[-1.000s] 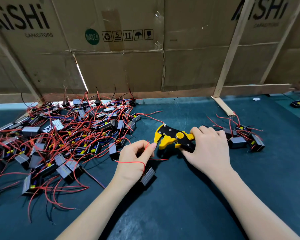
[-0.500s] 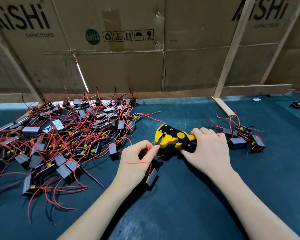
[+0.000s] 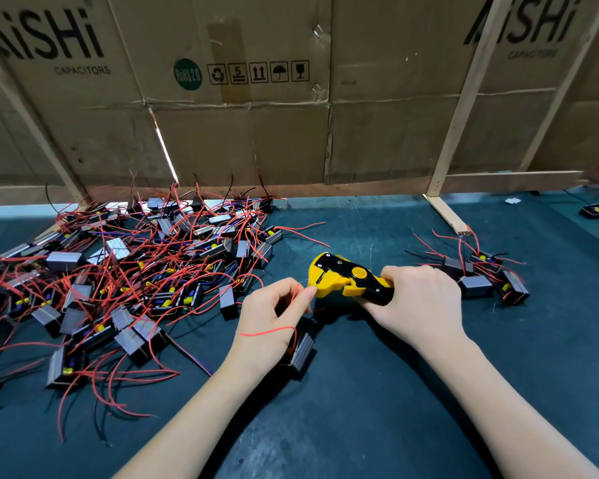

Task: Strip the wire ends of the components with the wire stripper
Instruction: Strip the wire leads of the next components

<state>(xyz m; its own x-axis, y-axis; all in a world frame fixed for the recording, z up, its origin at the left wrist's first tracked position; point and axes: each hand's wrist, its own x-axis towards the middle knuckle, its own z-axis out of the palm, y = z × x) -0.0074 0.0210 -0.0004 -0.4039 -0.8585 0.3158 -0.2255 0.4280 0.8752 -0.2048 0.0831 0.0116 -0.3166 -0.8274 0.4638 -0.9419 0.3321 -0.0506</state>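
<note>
The work surface is a dark green mat (image 3: 377, 426) backed by a wall of flattened cardboard boxes (image 3: 239, 133) braced with wooden battens (image 3: 464, 108).

Left side: a large tangled pile of components (image 3: 135, 271), grey blocks with red wires. The count cannot be established, since the blocks overlap and the pile is cut off at the left edge. Right side: a small group of components (image 3: 481, 278), about five, partly hidden behind the right hand. One further unit (image 3: 593, 211) lies near the right edge, blurred.

The right hand (image 3: 419, 305) grips the handles of the one yellow-and-black wire stripper (image 3: 346, 278), fingers curled round them; the handles are mostly covered. The stripper head points left.

The left hand (image 3: 274, 319) pinches a red wire (image 3: 295, 292) between thumb and forefinger, right at the stripper head. Whether the wire end sits inside the head appears likely but is too small to confirm. The wire's component (image 3: 300, 350) lies on the mat beneath the left hand, half hidden.
</note>
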